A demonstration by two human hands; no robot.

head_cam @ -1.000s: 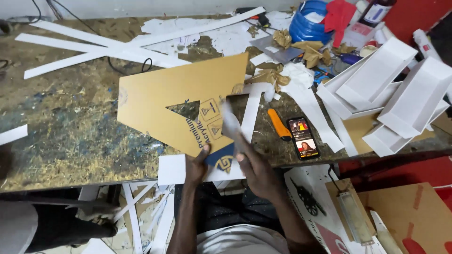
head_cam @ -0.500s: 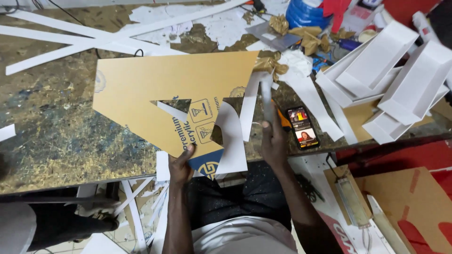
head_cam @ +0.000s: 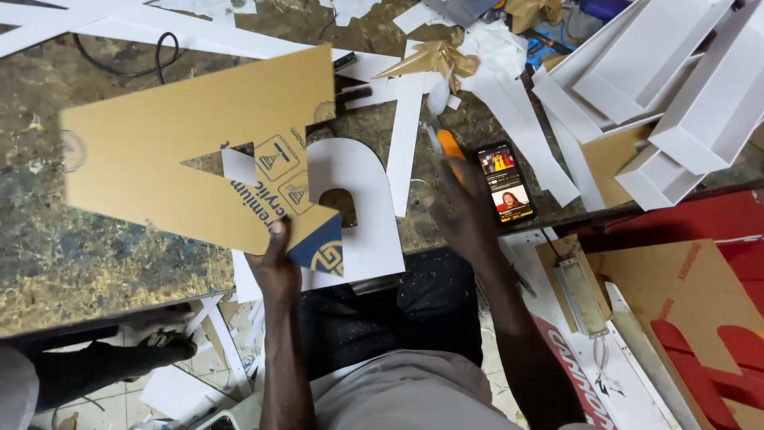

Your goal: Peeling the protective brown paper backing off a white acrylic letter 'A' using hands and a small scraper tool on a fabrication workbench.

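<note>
Head view, looking down on a cluttered worktop (head_cam: 95,263). The left hand (head_cam: 277,259) is clenched on the near lower edge of a gold sheet (head_cam: 175,151), thumb on top beside its blue printed corner. The sheet lies tilted across the worktop, its long axis running from far left toward the person, and it partly covers a white cut-out (head_cam: 362,207) shaped like a curved letter, which lies just to its right.

The right hand (head_cam: 465,211) rests palm down on the worktop near the front edge, fingers spread and loose. Its fingertips reach an orange knife (head_cam: 450,147), but whether they grip the handle cannot be told. The knife lies with its long axis pointing away from the person, tilted slightly left, between a white strip (head_cam: 404,151) and a phone (head_cam: 506,181) with a lit screen. The phone lies just to the right of that hand.

The knife is thus straight ahead of the right hand and well apart from the left, with the cut-out between them; the right hand is clearly the nearer. White channel pieces (head_cam: 684,95) are heaped at far right, crumpled gold paper (head_cam: 438,57) beyond the knife.
</note>
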